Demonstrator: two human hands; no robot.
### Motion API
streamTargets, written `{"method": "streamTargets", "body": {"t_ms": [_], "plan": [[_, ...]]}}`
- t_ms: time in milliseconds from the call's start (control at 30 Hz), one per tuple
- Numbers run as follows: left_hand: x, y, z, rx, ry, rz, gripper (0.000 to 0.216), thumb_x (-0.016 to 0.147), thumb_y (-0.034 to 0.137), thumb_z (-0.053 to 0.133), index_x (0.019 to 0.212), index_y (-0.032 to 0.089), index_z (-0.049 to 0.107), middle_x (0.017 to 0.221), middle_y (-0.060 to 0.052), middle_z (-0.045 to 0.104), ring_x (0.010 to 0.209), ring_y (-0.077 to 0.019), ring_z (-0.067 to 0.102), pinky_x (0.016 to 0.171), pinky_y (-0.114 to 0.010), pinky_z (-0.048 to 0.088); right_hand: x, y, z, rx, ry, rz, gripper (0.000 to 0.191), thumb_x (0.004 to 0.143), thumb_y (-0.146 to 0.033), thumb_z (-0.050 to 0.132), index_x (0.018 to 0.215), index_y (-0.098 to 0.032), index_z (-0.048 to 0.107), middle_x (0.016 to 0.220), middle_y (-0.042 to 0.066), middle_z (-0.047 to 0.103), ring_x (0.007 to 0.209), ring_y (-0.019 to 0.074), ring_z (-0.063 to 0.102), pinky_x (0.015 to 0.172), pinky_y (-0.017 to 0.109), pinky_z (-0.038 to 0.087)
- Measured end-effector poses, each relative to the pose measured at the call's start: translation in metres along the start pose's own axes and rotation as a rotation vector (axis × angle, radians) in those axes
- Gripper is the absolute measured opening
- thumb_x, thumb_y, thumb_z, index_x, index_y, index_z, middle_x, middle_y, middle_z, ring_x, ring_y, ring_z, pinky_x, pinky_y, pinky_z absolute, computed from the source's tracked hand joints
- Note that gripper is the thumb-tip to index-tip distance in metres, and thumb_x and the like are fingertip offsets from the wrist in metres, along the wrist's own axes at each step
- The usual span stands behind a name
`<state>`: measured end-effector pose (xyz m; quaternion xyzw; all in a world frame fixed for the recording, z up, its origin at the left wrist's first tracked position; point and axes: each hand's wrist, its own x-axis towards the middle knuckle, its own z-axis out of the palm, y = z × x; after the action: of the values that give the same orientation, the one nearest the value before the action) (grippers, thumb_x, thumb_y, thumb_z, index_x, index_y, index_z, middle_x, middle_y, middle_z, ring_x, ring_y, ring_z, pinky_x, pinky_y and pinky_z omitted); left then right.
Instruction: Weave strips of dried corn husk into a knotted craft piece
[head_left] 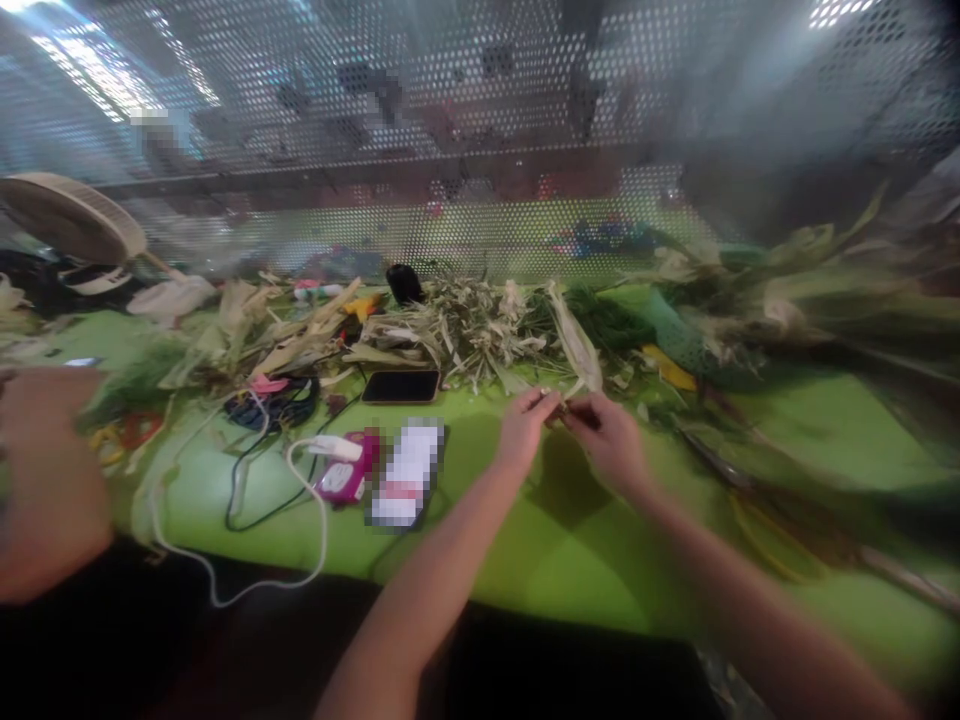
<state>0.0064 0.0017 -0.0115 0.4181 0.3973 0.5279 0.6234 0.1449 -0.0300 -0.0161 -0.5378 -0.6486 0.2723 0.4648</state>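
My left hand and my right hand meet over the green table, fingertips pinched close together. A pale, dry corn husk rises from between them, leaning up and to the left. The fingers of both hands close around its lower end. What exactly lies between the fingertips is too small and blurred to make out. Just beyond the hands spreads a heap of dried husk strips.
Left of my hands lie a dark phone, a phone with a lit screen, a magenta power bank and a white cable. Another person's arm rests at far left, near a fan. A perforated metal panel stands behind.
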Motion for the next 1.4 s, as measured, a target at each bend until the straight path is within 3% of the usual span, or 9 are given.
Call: {"method": "streamTargets", "body": {"t_ms": [200, 433, 567, 767, 867, 967, 1167, 1400], "plan": [[0.007, -0.002, -0.004, -0.211, 0.039, -0.269, 0.030, 0.055, 0.030, 0.083, 0.065, 0.014, 0.059, 0.061, 0.003, 0.057, 0.058, -0.0077, 0.050, 0.060, -0.023, 0.037, 0.001, 0.001, -0.005, -0.558, -0.046, -0.378, 0.025, 0.096, -0.033, 0.050, 0.083, -0.021, 0.069, 0.078, 0.008, 0.070, 0.071, 0.0195, 0.059, 0.069, 0.032, 0.037], [0.004, 0.002, -0.007, -0.182, -0.017, -0.263, 0.033, 0.055, 0.036, 0.083, 0.066, 0.014, 0.060, 0.065, 0.002, 0.058, 0.060, -0.0085, 0.051, 0.062, -0.024, 0.038, 0.001, 0.005, -0.005, -0.625, -0.052, -0.431, 0.026, 0.097, -0.029, 0.049, 0.084, -0.022, 0.070, 0.076, 0.007, 0.070, 0.070, 0.0185, 0.059, 0.069, 0.031, 0.035], [0.005, 0.003, -0.009, 0.036, -0.110, -0.107, 0.036, 0.069, 0.047, 0.075, 0.065, 0.016, 0.056, 0.060, 0.003, 0.050, 0.059, -0.0095, 0.045, 0.060, -0.025, 0.033, -0.001, 0.003, -0.012, -0.548, -0.098, -0.350, 0.019, 0.094, -0.034, 0.055, 0.091, -0.023, 0.070, 0.083, 0.006, 0.072, 0.073, 0.0195, 0.061, 0.068, 0.031, 0.039], [0.005, 0.011, -0.012, 0.451, -0.243, 0.123, 0.038, 0.085, 0.049, 0.061, 0.064, 0.018, 0.056, 0.062, 0.002, 0.049, 0.065, -0.0131, 0.045, 0.062, -0.026, 0.032, 0.004, -0.011, -0.031, -0.185, 0.158, -0.157, 0.020, 0.087, -0.038, 0.065, 0.099, -0.022, 0.066, 0.091, 0.005, 0.066, 0.075, 0.0178, 0.061, 0.069, 0.030, 0.048], [0.001, 0.013, -0.010, 0.394, -0.333, 0.105, 0.037, 0.087, 0.051, 0.057, 0.069, 0.018, 0.058, 0.067, -0.001, 0.057, 0.070, -0.0153, 0.053, 0.068, -0.027, 0.038, 0.007, -0.014, -0.031, -0.061, 0.066, -0.106, 0.015, 0.086, -0.034, 0.065, 0.093, -0.021, 0.068, 0.088, 0.004, 0.067, 0.077, 0.0179, 0.062, 0.071, 0.031, 0.050], [-0.002, 0.011, -0.009, 0.217, -0.355, -0.022, 0.034, 0.088, 0.052, 0.056, 0.080, 0.019, 0.061, 0.070, -0.002, 0.062, 0.070, -0.0166, 0.059, 0.072, -0.030, 0.044, 0.009, -0.014, -0.028, 0.002, 0.055, -0.023, 0.013, 0.084, -0.033, 0.066, 0.083, -0.021, 0.068, 0.079, 0.003, 0.068, 0.073, 0.0178, 0.062, 0.069, 0.030, 0.049], [0.000, 0.008, -0.010, 0.080, -0.380, -0.115, 0.025, 0.081, 0.041, 0.067, 0.085, 0.016, 0.063, 0.073, -0.001, 0.059, 0.069, -0.0133, 0.057, 0.072, -0.029, 0.045, 0.009, -0.017, -0.028, 0.097, 0.067, 0.071, 0.020, 0.080, -0.036, 0.069, 0.093, -0.020, 0.069, 0.079, 0.003, 0.069, 0.070, 0.0170, 0.061, 0.066, 0.030, 0.049], [0.001, 0.008, -0.011, 0.118, -0.379, -0.047, 0.029, 0.085, 0.045, 0.063, 0.083, 0.016, 0.062, 0.070, -0.001, 0.057, 0.066, -0.0123, 0.055, 0.068, -0.027, 0.042, 0.009, -0.021, -0.035, -0.071, 0.015, -0.198, 0.012, 0.082, -0.024, 0.069, 0.093, -0.022, 0.071, 0.092, 0.005, 0.068, 0.087, 0.0202, 0.062, 0.079, 0.034, 0.050]]}}
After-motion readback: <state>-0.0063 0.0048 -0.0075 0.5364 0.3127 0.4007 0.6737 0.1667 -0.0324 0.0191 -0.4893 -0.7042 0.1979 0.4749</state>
